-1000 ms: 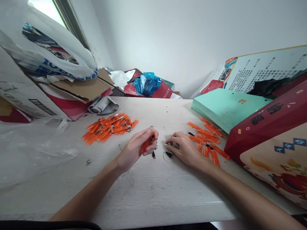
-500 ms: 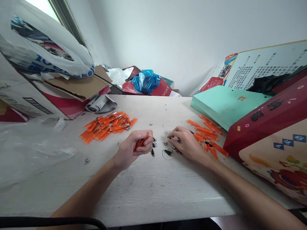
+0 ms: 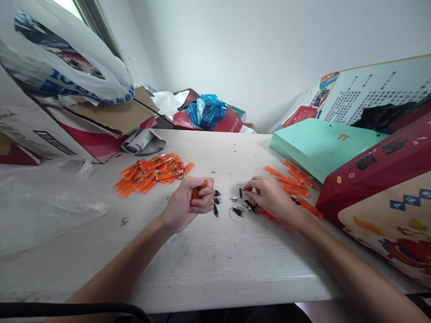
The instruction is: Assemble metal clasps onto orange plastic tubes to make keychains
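Observation:
My left hand (image 3: 186,204) is closed around an orange translucent lighter (image 3: 196,192), with most of it hidden by the fingers. To its right, my right hand (image 3: 269,197) hovers low over the table, its fingers curved and slightly apart. Just left of those fingertips is a slim dark part with a metal tip (image 3: 240,191). Small black and metal pieces (image 3: 251,206) lie below that hand. A white ring (image 3: 230,215) encircles several dark pieces. More black parts (image 3: 216,210) are beside my left fingers.
A heap of orange lighters (image 3: 151,175) lies at the left. Further orange lighters (image 3: 292,184) spread at the right, partly behind my right hand. A mint-green box (image 3: 319,143) and a red printed bag (image 3: 377,188) border the right side. Clear plastic (image 3: 43,202) covers the left.
My right hand has shifted slightly right, uncovering the slim dark part and some metal pieces. My left hand keeps its grip on the lighter. The view has shifted a little.

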`<state>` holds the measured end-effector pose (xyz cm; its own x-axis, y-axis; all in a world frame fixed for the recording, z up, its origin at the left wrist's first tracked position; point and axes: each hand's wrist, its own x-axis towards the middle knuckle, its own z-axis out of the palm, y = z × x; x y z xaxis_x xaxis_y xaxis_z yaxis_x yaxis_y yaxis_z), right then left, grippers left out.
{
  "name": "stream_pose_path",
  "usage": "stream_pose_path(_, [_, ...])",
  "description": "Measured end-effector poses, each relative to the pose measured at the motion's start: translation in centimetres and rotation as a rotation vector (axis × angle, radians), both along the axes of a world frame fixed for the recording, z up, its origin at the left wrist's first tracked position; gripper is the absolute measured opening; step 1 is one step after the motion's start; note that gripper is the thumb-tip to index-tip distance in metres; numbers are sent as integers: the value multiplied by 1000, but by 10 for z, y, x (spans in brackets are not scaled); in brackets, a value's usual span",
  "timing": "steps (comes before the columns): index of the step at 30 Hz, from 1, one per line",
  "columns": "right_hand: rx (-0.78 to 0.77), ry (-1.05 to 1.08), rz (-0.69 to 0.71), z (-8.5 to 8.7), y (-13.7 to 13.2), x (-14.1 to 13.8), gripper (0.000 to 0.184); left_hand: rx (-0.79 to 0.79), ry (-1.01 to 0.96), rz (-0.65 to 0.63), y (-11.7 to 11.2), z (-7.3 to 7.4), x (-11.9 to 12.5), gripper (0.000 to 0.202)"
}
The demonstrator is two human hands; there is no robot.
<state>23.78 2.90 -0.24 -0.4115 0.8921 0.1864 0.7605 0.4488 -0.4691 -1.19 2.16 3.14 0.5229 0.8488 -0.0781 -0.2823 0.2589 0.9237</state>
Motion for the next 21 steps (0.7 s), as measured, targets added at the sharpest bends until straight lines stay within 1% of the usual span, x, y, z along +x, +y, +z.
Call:
stream_pose_path(5, [8, 1, -159, 8, 9, 14, 15, 17, 0, 54, 1, 2, -2, 29])
stream_pose_path(9, [21, 60, -301, 15, 19, 39, 15, 25, -10, 75, 1, 4, -2, 28])
stream_pose_path(11, [24, 57, -354, 17, 23, 50, 16, 25, -12, 84, 1, 4, -2, 28])
stream_pose_path(14, [-33, -7, -343, 17, 25, 58, 15, 20, -17, 108, 2, 4, -1, 27])
stream_pose_path(18, [-149, -71, -287, 21, 20, 56, 15, 13, -37, 151, 3, 4, -1, 28])
stream_pose_path(21, [-236, -102, -185, 28, 16, 60, 13, 11, -43, 163, 3, 3, -2, 28])
